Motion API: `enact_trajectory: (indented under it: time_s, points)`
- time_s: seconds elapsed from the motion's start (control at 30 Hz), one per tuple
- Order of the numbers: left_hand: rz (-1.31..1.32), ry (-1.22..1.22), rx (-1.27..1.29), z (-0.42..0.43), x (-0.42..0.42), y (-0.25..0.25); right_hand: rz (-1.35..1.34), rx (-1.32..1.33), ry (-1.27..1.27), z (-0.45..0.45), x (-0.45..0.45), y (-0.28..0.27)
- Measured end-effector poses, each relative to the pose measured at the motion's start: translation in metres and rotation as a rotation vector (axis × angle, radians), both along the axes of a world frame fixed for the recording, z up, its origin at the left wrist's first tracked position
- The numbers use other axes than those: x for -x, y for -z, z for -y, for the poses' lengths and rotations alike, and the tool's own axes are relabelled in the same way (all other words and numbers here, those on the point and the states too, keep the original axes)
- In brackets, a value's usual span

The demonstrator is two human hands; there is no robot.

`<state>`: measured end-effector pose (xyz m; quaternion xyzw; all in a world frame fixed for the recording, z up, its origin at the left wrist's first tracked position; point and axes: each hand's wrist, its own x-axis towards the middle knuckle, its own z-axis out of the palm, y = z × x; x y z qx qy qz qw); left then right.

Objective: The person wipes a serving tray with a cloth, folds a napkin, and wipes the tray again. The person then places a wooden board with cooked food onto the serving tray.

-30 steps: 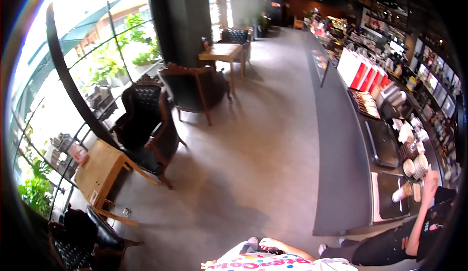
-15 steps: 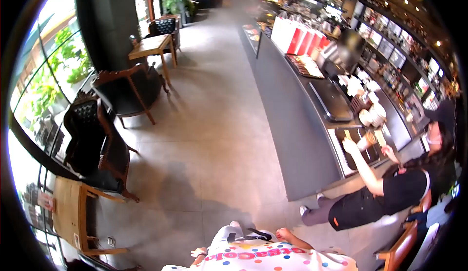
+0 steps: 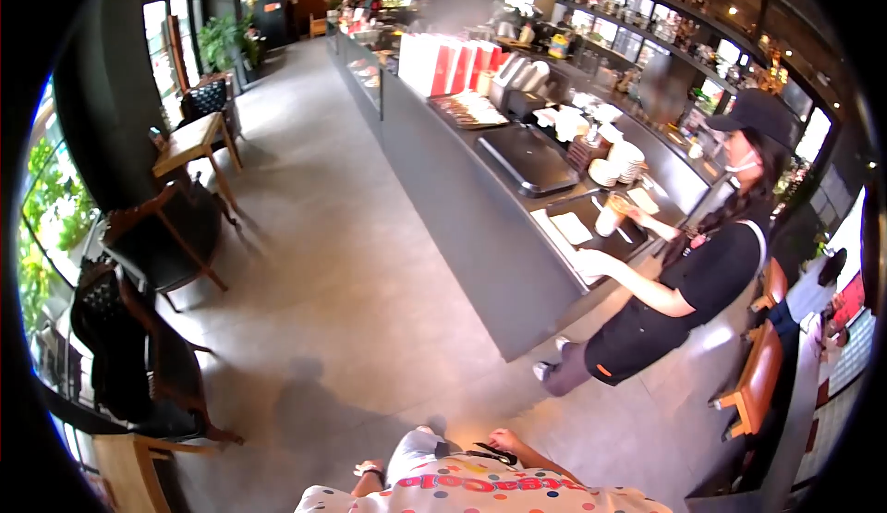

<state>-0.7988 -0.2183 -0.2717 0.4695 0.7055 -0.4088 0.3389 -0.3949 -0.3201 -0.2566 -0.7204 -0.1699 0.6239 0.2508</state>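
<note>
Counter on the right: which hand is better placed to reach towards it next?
Probably the right hand: it is nearer the counter, while the left hand lies farther across. Neither touches it.

The black strap (image 3: 504, 458), thin and bent, lies at the near middle of the scene, just beside the far edge of the white shirt (image 3: 490, 500). This shirt is worn; it has coloured dots and pink letters, and it spreads wide along the near edge.

Made out pink lettering (image 3: 480, 482) across the dotted white shirt (image 3: 480, 500), roughly "gaColo"; could not read its ends clearly.
</note>
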Motion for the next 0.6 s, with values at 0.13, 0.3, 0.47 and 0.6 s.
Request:
enact_trajectory:
  time_s: [0.13, 0.3, 0.47, 0.6]
  points:
    - [0.137, 0.254, -0.203, 0.015, -0.016, -0.019, 0.121, -0.131, -0.140, 0.059, -0.004, -0.002]
    - [0.174, 0.103, -0.098, 0.029, -0.005, -0.016, 0.677, -0.389, -0.951, 0.164, -0.015, 0.041]
    - [0.149, 0.179, -0.141, 0.081, 0.002, -0.036, 0.588, -0.585, -0.834, 0.283, -0.006, 0.049]
    - [0.147, 0.132, -0.129, 0.122, 0.028, 0.002, 0.655, -0.212, -0.949, 0.331, 0.023, 0.115]
